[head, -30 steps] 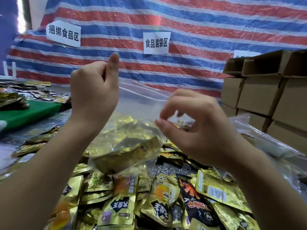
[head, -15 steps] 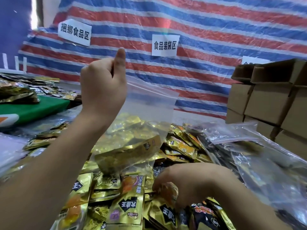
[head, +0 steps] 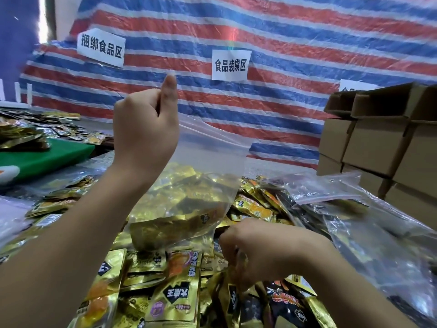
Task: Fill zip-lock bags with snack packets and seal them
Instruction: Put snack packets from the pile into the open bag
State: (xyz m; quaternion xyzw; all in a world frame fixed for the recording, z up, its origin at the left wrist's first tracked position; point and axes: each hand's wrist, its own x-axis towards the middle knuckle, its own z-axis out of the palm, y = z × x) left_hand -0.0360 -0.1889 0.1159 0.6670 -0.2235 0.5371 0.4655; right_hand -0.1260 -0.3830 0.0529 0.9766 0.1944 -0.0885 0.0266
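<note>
My left hand (head: 146, 129) is raised and pinches the top edge of a clear zip-lock bag (head: 210, 157), which hangs open above the pile. Several gold snack packets (head: 179, 209) lie in the bag's bottom. Below it spreads a heap of loose gold and black snack packets (head: 175, 290). My right hand (head: 264, 252) is down in that heap, fingers curled around gold packets (head: 233, 292) at the lower middle.
More clear bags (head: 354, 209), some holding packets, lie to the right. Stacked cardboard boxes (head: 383, 143) stand at the far right. A green board (head: 45, 157) and more packets (head: 21, 133) sit at the left. A striped tarp (head: 283, 39) with paper labels hangs behind.
My right hand dropped from the bag's mouth into the packet heap and closed on packets. My left hand keeps the bag held up.
</note>
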